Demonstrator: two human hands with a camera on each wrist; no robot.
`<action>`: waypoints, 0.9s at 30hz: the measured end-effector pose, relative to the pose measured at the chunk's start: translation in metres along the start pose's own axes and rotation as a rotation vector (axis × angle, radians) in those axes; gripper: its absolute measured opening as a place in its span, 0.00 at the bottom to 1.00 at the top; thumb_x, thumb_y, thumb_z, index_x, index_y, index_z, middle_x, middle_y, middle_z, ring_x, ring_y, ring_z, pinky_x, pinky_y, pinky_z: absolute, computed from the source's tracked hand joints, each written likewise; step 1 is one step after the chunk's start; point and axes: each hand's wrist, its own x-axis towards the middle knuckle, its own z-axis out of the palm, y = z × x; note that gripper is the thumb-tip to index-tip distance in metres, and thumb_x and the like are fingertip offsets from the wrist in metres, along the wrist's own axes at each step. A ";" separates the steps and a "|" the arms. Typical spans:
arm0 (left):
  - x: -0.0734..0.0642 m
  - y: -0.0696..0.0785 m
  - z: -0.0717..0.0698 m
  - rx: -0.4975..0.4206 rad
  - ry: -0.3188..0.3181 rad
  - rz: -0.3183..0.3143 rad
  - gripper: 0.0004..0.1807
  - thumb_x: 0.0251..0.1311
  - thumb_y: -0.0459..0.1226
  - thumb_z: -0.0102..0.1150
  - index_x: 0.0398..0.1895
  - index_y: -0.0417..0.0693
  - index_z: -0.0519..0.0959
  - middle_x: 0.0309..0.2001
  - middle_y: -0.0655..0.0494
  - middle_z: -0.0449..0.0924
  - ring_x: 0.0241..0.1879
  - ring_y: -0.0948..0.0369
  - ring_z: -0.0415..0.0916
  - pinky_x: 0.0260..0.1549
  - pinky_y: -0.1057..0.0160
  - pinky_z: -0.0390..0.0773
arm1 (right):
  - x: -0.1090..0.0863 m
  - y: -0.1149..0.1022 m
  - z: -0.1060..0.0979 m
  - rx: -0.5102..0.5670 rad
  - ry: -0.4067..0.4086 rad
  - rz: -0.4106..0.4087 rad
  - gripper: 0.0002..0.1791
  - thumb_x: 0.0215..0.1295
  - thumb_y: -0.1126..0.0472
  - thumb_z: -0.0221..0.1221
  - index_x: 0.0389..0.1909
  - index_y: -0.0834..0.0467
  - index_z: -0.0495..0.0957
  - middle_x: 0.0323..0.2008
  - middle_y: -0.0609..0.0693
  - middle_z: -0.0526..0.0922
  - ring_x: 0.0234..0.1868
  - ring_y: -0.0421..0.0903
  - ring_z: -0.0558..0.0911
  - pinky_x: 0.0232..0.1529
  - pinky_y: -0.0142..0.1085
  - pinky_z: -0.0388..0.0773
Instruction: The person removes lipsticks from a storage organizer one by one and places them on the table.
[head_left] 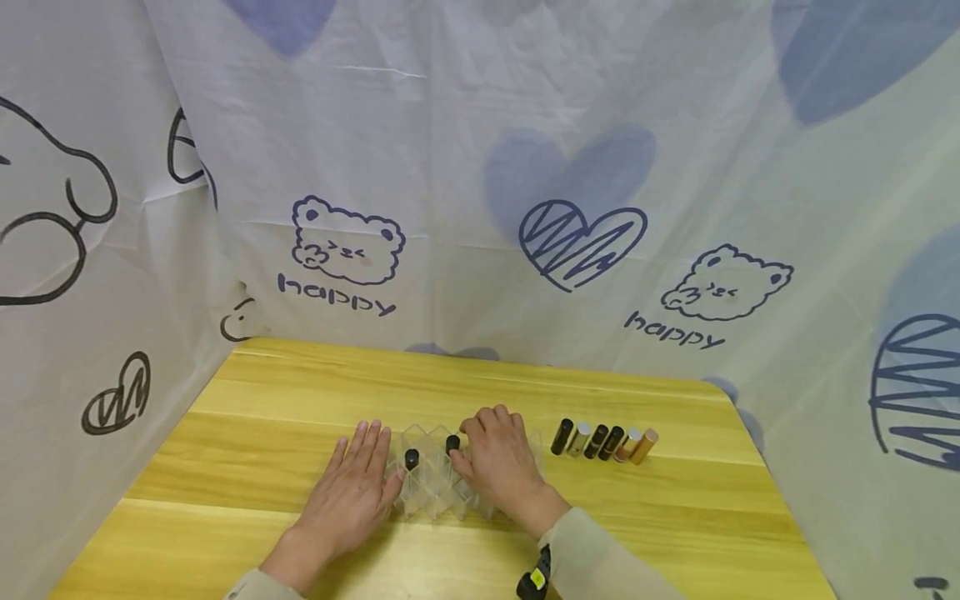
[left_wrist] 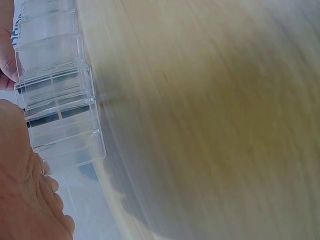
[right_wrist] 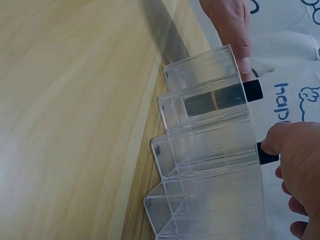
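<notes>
A clear plastic lipstick holder with diamond-shaped slots (head_left: 435, 492) stands on the table in front of me. One black lipstick (right_wrist: 225, 100) sits upright in a slot near its left end, its cap above the rim. My right hand (head_left: 498, 458) reaches over the holder and pinches the cap of a second black lipstick (head_left: 452, 444), whose lower part is in the holder. In the right wrist view the thumb lies against that cap. My left hand (head_left: 356, 483) lies with straight fingers along the holder's left end, its thumb at the edge.
To the right of the holder stands a row of several lipsticks: black ones (head_left: 562, 437), a silver one (head_left: 579, 439), and a gold one (head_left: 643, 447) at the end. The yellow wood-grain table (head_left: 675, 517) meets a printed white cloth (head_left: 465, 292) behind and at the left.
</notes>
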 end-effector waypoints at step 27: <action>0.000 0.000 0.002 -0.025 -0.008 -0.018 0.40 0.84 0.55 0.39 0.82 0.33 0.55 0.83 0.36 0.52 0.84 0.42 0.46 0.81 0.35 0.48 | 0.004 -0.001 0.005 -0.060 0.068 -0.080 0.12 0.66 0.48 0.71 0.37 0.52 0.83 0.34 0.45 0.80 0.36 0.46 0.73 0.38 0.39 0.68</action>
